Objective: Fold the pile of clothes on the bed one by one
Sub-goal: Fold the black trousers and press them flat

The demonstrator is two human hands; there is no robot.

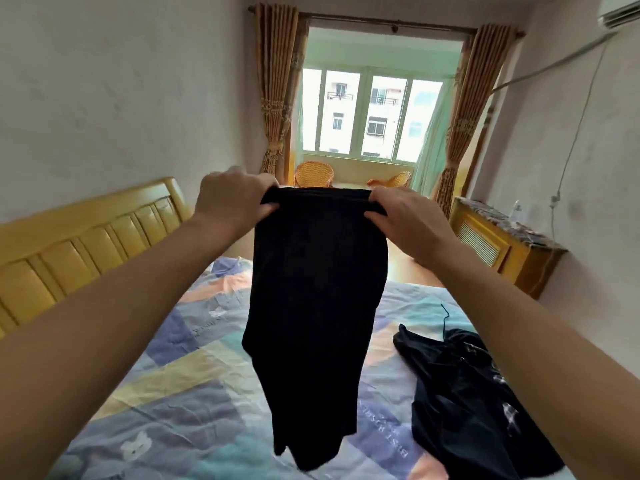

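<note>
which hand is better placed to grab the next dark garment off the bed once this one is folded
Right, probably. The crumpled dark garment pile lies on the patchwork bedsheet under the right hand. The left hand would need to cross the hanging black garment.

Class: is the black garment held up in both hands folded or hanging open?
Hanging open: black garment dangles full length from both hands above the bed.

Black garment (317, 306) of matt ribbed cloth, bed (194, 393) sheet of soft creased patchwork cotton, headboard (86, 233) of glossy varnished wood with padded yellow leather-like panels, dark clothes pile (467, 403) of limp matt fabric, curtains (277, 88) of heavy patterned cloth
</note>
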